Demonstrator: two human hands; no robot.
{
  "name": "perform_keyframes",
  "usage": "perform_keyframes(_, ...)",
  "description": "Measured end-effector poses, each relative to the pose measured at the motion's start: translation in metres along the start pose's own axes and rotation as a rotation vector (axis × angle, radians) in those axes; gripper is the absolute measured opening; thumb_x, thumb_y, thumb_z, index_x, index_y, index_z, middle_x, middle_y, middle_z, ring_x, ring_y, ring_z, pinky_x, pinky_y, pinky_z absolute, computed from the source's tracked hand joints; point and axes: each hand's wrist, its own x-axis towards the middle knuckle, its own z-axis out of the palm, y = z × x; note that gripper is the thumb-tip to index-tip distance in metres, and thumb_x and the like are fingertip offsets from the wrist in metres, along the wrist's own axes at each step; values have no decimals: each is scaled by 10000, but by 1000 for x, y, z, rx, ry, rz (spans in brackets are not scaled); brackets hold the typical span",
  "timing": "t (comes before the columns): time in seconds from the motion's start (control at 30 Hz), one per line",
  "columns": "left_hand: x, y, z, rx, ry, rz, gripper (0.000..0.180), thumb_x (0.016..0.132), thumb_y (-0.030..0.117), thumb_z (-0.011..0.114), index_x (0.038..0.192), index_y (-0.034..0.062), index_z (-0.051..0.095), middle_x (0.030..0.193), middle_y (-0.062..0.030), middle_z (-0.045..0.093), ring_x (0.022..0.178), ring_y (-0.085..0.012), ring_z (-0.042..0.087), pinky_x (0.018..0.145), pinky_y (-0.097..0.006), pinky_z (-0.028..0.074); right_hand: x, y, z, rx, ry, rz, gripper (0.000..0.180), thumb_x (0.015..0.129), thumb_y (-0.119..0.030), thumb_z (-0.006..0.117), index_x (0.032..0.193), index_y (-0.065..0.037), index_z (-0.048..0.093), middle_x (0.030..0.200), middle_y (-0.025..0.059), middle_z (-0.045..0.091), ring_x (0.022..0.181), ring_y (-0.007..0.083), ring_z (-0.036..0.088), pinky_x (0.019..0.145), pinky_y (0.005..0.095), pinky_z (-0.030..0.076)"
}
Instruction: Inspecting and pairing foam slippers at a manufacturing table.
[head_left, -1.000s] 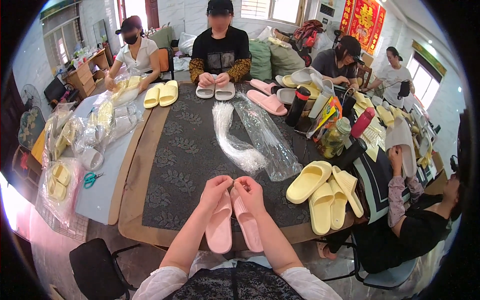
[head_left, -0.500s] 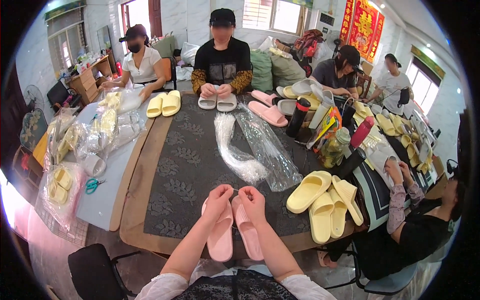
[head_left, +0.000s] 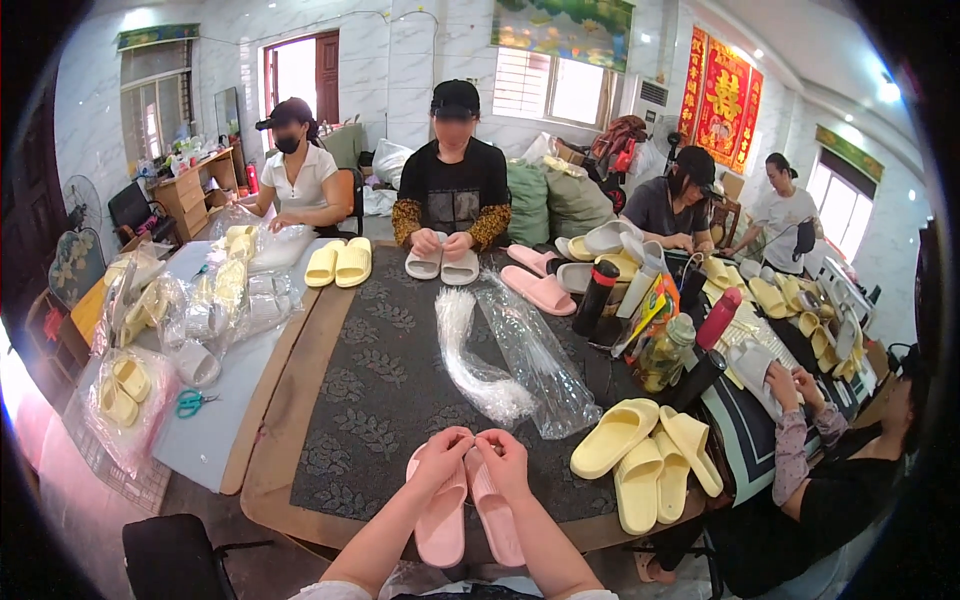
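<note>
A pair of pink slide slippers, the left slipper [head_left: 441, 525] and the right slipper [head_left: 496, 520], lies side by side at the near table edge, toes away from me. Over their straps, my left hand [head_left: 446, 457] and my right hand [head_left: 502, 462] meet with pinched fingertips. What lies between the fingers is tiny and mostly hidden; it looks like a thin strand. Just beyond my hands lies a bundle of thin, clear-white plastic strands [head_left: 465, 350], with a clear plastic bag [head_left: 540, 365] of similar strands beside it.
Several yellow slippers [head_left: 640, 485] sit to my right, near bottles [head_left: 717, 318] and a glass jar [head_left: 668, 355]. Teal scissors [head_left: 194, 402] and bagged slippers [head_left: 125, 390] are on the left table. Opposite, a person [head_left: 452, 190] handles grey slippers [head_left: 459, 266]; other people work around the tables.
The view has tilted up, so everything sits lower in the picture. My fingertips have drawn closer together above the pink slippers; the strand seen between them earlier is now mostly hidden.
</note>
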Motion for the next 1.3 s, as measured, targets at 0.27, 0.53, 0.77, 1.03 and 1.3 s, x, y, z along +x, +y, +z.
perform_keyframes(0.27, 2, 5, -1, 19, -7, 45, 123, 937, 147, 576, 975, 34, 602, 847, 60, 532, 797, -41, 477, 709, -190, 398, 1, -10, 0, 17, -63, 11, 87, 862, -76, 661, 926, -17, 659, 799, -27, 629, 687, 32, 530, 622, 202, 444)
perform_keyframes(0.53, 1, 8, -3, -149, 56, 15, 122, 927, 142, 574, 963, 28, 596, 866, 27, 568, 821, -70, 505, 730, -221, 426, 3, -2, 0, 36, -84, 103, 78, 863, -62, 650, 929, -21, 661, 817, -33, 619, 722, 36, 526, 666, 196, 436)
perform_keyframes(0.77, 2, 2, -6, -20, 52, 51, 112, 936, 149, 575, 968, 43, 594, 879, 46, 552, 827, -51, 492, 730, -201, 415, 6, 2, 6, 187, 33, 39, 103, 848, -90, 679, 918, -15, 686, 748, -48, 620, 625, 19, 474, 563, 192, 394)
perform_keyframes(1.03, -2, 6, 12, 27, 62, 17, 107, 933, 138, 570, 973, 52, 621, 842, 41, 569, 800, -49, 506, 703, -207, 424, 4, 14, -8, 82, 42, 72, 99, 873, -91, 649, 946, -29, 676, 848, 3, 660, 777, 77, 591, 701, 229, 482)
perform_keyframes(1.3, 2, 3, 2, -46, 40, -54, 70, 924, 96, 566, 944, 50, 614, 825, 54, 556, 787, -51, 496, 687, -196, 408, 2, -1, -4, 61, -67, 79, 163, 860, -145, 688, 976, -30, 688, 801, -31, 652, 726, 37, 563, 652, 209, 462)
